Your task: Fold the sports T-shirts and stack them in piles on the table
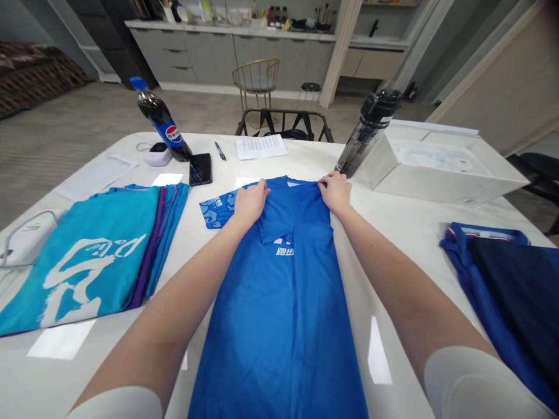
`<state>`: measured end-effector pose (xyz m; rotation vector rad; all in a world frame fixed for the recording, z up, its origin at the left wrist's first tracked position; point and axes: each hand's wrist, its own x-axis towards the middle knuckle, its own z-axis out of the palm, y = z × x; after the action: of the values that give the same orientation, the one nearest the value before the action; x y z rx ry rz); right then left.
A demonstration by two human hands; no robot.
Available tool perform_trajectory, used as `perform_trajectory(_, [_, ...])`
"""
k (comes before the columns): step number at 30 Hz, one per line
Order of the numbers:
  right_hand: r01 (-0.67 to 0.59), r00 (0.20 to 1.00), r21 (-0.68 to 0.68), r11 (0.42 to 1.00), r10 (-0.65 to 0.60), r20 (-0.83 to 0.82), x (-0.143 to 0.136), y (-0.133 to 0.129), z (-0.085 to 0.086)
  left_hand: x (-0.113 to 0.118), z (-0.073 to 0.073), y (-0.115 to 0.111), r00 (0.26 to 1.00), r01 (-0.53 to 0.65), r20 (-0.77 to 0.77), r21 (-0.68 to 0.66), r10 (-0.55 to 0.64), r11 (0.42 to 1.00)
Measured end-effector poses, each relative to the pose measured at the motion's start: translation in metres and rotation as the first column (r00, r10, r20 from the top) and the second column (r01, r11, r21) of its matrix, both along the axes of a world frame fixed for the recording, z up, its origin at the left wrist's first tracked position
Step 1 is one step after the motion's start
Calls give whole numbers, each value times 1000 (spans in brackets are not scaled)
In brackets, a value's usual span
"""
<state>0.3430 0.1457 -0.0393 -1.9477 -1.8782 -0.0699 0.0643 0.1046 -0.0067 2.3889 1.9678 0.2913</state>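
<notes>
A blue T-shirt (279, 314) lies lengthwise on the white table, its collar at the far end. One side is folded inward over the chest, partly covering white lettering. A patterned sleeve (217, 210) sticks out to the left. My left hand (251, 203) pinches the cloth near the left shoulder, beside that sleeve. At the right shoulder edge, my right hand (336, 191) grips the fabric between thumb and fingers. The shirt's hem runs out of view at the bottom.
Folded teal and purple shirts (100, 244) lie left, dark blue ones (515, 279) right. Beyond stand a cola bottle (163, 122), a phone (201, 169), a pen (220, 151), paper (261, 147), a dark tumbler (364, 134) close to my right hand, and a white box (445, 180).
</notes>
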Motion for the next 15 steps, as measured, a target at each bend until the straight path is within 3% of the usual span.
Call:
perform_trajectory(4, [49,997,25,998,-50,51,-21,-8,5,-32,-5,-4,989,-133,-54,80,138,988])
perform_trajectory(7, [-78,996,23,997,77,37,-55,-10,15,-70,-8,-11,958,-258,-113,68,265,964])
perform_trajectory(11, [-315,949,-153,937,314,-34,-121,-2,28,-114,-11,-18,937,-326,-134,8,324,945])
perform_trajectory(15, [-324,941,-303,896,338,-10,-177,9,29,-139,-14,-22,943,-326,-82,-30,323,945])
